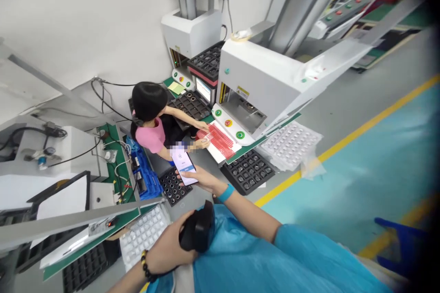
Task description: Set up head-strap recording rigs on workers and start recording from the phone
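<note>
My left hand (168, 249), with a beaded bracelet at the wrist, is wrapped round a black rounded object (199, 229) in front of the blue smock. Further up, my right hand (201, 178), with a blue wristband, holds a phone (184, 165) tilted, its lit screen facing up. Part of the screen's top edge is blurred out.
A seated person in a pink top (151, 137) has both hands at a red-marked white sheet (220, 142) beside a white press (257, 87). Black trays (247, 171), clear plastic trays (292, 144) and a blue bin (146, 176) stand around. Another machine bench (113, 165) is at left.
</note>
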The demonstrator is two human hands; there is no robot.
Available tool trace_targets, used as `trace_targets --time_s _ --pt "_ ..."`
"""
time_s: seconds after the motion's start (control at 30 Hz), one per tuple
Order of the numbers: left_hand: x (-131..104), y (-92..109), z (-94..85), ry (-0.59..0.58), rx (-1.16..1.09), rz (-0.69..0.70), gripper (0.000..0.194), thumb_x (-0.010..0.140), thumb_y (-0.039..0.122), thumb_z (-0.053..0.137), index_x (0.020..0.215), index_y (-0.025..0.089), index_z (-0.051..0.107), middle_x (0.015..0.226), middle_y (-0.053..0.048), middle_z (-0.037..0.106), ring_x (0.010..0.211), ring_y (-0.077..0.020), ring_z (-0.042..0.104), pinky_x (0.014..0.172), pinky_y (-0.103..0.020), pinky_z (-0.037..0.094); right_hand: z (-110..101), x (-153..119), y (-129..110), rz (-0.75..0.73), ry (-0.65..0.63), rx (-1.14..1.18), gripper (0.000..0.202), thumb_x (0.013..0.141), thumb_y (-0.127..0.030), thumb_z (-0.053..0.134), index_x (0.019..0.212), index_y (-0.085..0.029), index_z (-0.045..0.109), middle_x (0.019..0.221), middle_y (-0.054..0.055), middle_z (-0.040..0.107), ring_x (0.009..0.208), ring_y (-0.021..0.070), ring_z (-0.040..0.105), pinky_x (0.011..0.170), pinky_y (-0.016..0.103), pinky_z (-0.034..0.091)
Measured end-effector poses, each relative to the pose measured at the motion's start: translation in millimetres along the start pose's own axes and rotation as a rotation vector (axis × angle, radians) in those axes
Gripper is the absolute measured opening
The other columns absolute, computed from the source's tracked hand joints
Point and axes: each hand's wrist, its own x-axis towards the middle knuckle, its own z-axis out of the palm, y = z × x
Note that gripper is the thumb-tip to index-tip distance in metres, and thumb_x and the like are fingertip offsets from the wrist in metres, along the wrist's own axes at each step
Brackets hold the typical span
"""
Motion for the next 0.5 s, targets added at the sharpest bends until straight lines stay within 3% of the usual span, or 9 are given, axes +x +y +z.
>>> trace_targets --time_s 0.13,0.23,0.3,0.4,0.5 --pt "-11.0 -25.4 -0.6 0.093 0.123 0.036 0.095 0.057 0.003 0.057 0.148 0.025 0.040 0.151 -0.005 0.046 0.142 -0.0277 0.039 0.122 -0.044 0.028 -43.3 -20.7 -12.6 -0.001 0.005 0.225 0.054 0.086 -0.056 0.064 0.121 -0.014 0.060 0.116 0.016 0.069 0.103 0.0263 0.067 0.090 0.050 0.056" --pt "-16.4 -55.0 2.7 0.174 0.157 0.007 0.098 0.057 0.005 0.055 0.150 0.027 0.036 0.155 -0.003 0.039 0.146 -0.0272 0.032 0.124 -0.045 0.022 -87.8 -39.3 0.0 0.011 0.081 0.334 0.066 0.091 -0.070 0.042 0.126 -0.016 0.057 0.118 0.017 0.068 0.106 0.0290 0.068 0.093 0.057 0.053" --pt "-16.5 -70.9 6.3 0.233 0.109 -0.021 0.094 0.059 0.008 0.055 0.150 0.023 0.038 0.155 -0.005 0.040 0.146 -0.0273 0.031 0.124 -0.044 0.021 -121.5 -48.4 16.3 0.041 0.182 0.367 0.066 0.092 -0.069 0.040 0.128 -0.016 0.056 0.121 0.018 0.067 0.109 0.0296 0.066 0.096 0.058 0.051" --pt "-13.7 -79.7 10.9 0.326 0.010 -0.118 0.075 0.067 0.018 0.056 0.141 0.015 0.049 0.146 -0.010 0.051 0.140 -0.0294 0.042 0.120 -0.042 0.030 -174.1 -54.8 40.3 0.088 0.291 0.441 0.064 0.093 -0.066 0.042 0.131 -0.017 0.054 0.125 0.018 0.065 0.114 0.0294 0.064 0.100 0.058 0.048" --pt "-12.2 -69.6 11.9 0.500 -0.075 -0.272 0.055 0.075 0.029 0.054 0.127 0.012 0.058 0.119 -0.014 0.069 0.112 -0.0314 0.065 0.102 -0.043 0.050 -223.7 -52.1 50.7 0.109 0.344 0.448 0.062 0.096 -0.063 0.037 0.133 -0.016 0.052 0.129 0.018 0.063 0.116 0.0283 0.063 0.100 0.055 0.048"
